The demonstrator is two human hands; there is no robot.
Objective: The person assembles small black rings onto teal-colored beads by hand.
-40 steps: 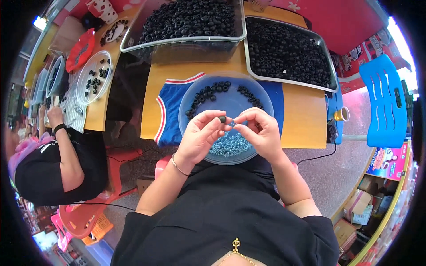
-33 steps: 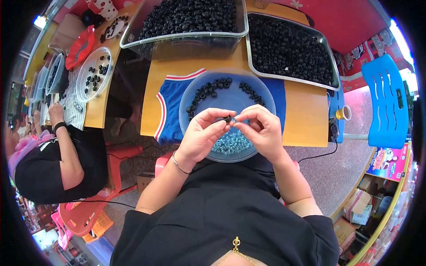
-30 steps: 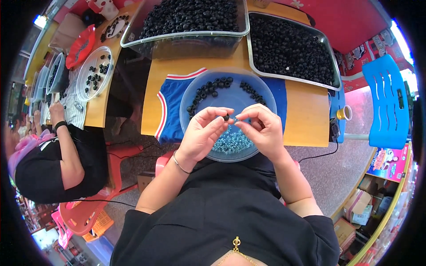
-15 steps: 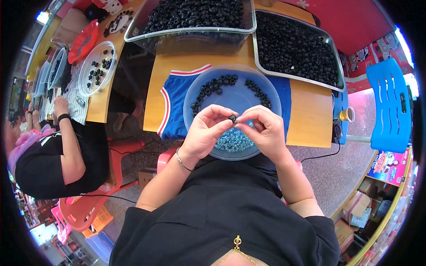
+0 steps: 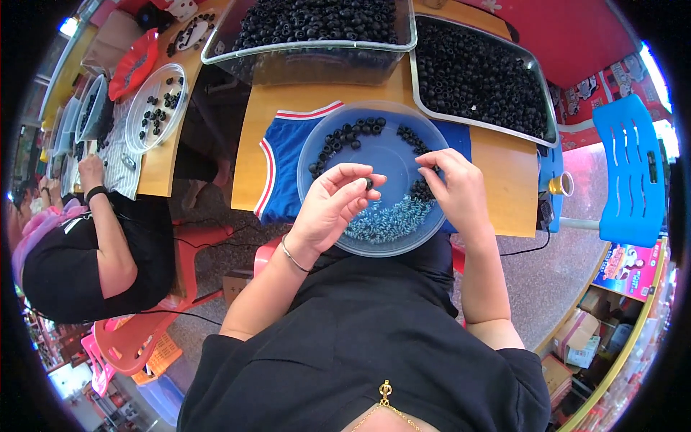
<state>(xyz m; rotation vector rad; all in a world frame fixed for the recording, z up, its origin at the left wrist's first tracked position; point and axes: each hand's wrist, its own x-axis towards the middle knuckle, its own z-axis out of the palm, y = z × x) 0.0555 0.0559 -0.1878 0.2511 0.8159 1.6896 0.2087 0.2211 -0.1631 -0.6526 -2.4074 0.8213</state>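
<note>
Frame centre: your left hand (image 5: 332, 205) pinches small black rubber ring (image 5: 368, 183) over round clear plastic lid-tray (image 5: 327, 140). Your right hand (image 5: 455, 189), fingers curled, touches black rings at tray's right. Risk: loose pinch, ring drops among silver-blue spring pile (image 5: 389, 223).

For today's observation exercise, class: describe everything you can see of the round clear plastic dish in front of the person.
The round clear plastic dish is shallow, see-through with a bluish look, and lies flat on a blue cloth with red and white trim over a wooden table. Small black ring-shaped parts arc along its far side; a heap of small pale blue parts fills its near side. The left hand, pinching one black part, and the right hand are over it.
</note>
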